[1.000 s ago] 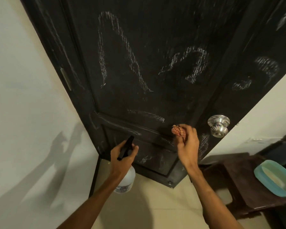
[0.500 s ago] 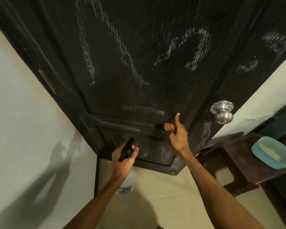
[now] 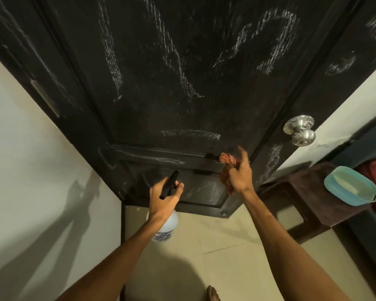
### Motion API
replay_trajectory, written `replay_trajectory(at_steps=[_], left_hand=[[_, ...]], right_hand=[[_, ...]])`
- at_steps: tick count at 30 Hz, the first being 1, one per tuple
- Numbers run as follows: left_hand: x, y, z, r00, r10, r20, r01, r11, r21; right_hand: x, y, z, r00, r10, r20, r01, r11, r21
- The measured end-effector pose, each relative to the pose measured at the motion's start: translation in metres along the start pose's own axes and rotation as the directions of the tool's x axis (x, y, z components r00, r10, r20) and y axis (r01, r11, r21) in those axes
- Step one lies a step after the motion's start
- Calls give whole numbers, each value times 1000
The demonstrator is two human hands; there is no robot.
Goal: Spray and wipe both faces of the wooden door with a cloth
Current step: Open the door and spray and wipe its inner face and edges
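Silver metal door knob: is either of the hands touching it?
No, the silver metal door knob stands free; the right hand holds the orange checked cloth lower down.

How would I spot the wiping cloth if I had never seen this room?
Find the big dark door streaked with white marks and look down to its lower panel. There the right hand grips a small bunched cloth near the wood. It alone is orange and checked, unlike the clear spray bottle in the left hand.

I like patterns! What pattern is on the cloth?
The cloth is orange-and-white checked, clearest in the head view.
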State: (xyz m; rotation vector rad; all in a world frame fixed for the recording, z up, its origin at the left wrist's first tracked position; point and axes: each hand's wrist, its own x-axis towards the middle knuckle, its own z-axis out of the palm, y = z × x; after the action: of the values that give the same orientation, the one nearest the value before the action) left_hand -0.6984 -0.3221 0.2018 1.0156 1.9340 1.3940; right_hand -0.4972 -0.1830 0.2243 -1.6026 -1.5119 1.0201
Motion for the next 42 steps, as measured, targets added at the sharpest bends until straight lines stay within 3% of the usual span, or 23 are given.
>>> replay_trajectory(at_steps=[3, 6, 8, 11, 14, 20, 24, 26, 28, 30, 33, 35, 37, 39, 40, 42], left_hand=[[-2, -9, 8, 999, 18, 28, -18, 1000, 25], [-4, -14, 23, 1000, 13, 16, -14, 999, 44], [-11, -17, 34, 1000, -10, -1, 10, 999, 40], [-21, -18, 52, 998, -58, 11, 58, 998, -5], [-21, -22, 83, 996, -83, -12, 83, 996, -41], [-27, -47, 137, 988, -149, 45, 150, 988, -39], [-16, -61, 168, 995, -85, 57, 91, 991, -99], [-9, -71, 181, 999, -17, 37, 21, 991, -134], [2, -86, 191, 998, 32, 47, -23, 985, -170], [2, -107, 204, 989, 144, 44, -133, 974, -185], [15, -127, 213, 978, 209, 18, -204, 966, -161], [28, -146, 215, 969, 245, 4, -241, 954, -179], [47, -159, 217, 960, 280, -20, -278, 940, -199], [53, -181, 218, 930, 362, -65, -367, 906, -209], [60, -188, 219, 927, 371, -59, -375, 903, -209], [63, -200, 221, 917, 392, -73, -399, 891, -218]], right_hand=[[-6, 25, 7, 966, 250, -61, -217, 918, 331], [-4, 59, 10, 873, 486, 47, -400, 657, 639], [-8, 84, 10, 842, 508, 179, -462, 510, 726], [-17, 112, 4, 827, 494, 269, -497, 419, 759], [-13, 128, -6, 863, 463, 203, -435, 476, 764], [-12, 144, -28, 933, 351, -82, -185, 663, 726], [5, 168, -26, 940, 209, -269, 11, 770, 637], [12, 177, -15, 924, 62, -377, 160, 832, 531], [19, 179, -5, 869, -137, -475, 345, 855, 386], [30, 196, 8, 728, -362, -583, 536, 830, 154], [61, 208, 28, 554, -534, -638, 622, 776, -109], [82, 223, 65, 456, -693, -559, 673, 679, -293], [104, 233, 95, 341, -869, -358, 734, 484, -477], [118, 249, 104, 169, -957, -234, 735, 281, -618], [128, 252, 95, 156, -953, -259, 720, 290, -631], [141, 261, 77, 184, -855, -485, 690, 464, -555]])
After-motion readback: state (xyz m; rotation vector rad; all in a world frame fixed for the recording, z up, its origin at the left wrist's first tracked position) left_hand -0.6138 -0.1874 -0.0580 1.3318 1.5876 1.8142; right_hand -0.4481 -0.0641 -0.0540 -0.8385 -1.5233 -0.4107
